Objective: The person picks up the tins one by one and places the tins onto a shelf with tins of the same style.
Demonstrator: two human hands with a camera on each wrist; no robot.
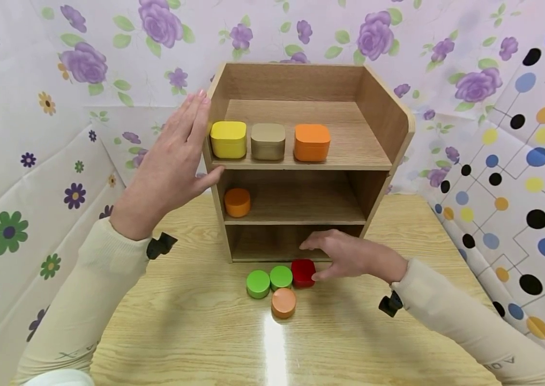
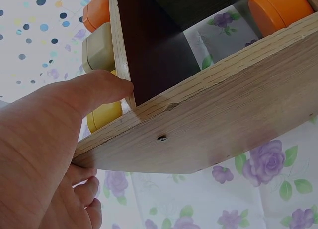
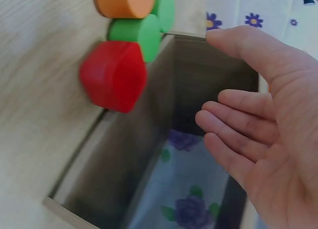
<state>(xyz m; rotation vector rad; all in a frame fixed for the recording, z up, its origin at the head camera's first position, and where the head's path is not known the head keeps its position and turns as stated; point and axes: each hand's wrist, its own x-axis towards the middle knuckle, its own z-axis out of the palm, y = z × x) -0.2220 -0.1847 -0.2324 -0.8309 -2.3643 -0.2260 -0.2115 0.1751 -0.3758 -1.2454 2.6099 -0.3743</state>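
My left hand (image 1: 174, 147) lies against the left side of a small wooden shelf (image 1: 296, 165), fingers straight up along it and thumb on the front edge. In the left wrist view the thumb (image 2: 107, 85) meets the corner by the top board. My right hand (image 1: 344, 254) holds nothing, its fingers loosely bent in front of the bottom compartment, the thumb close beside a red squarish container (image 1: 303, 273). The right wrist view shows a gap between this hand and the red container. Two green round containers (image 1: 258, 283) and a peach round one (image 1: 284, 303) sit nearby on the table.
On the top board stand a yellow (image 1: 229, 140), an olive (image 1: 268, 142) and an orange squarish container (image 1: 312, 142). An orange round container (image 1: 237, 202) sits at the left of the middle compartment. Patterned cloths surround the wooden table (image 1: 195, 332). A white object (image 1: 60, 378) shows at the bottom left.
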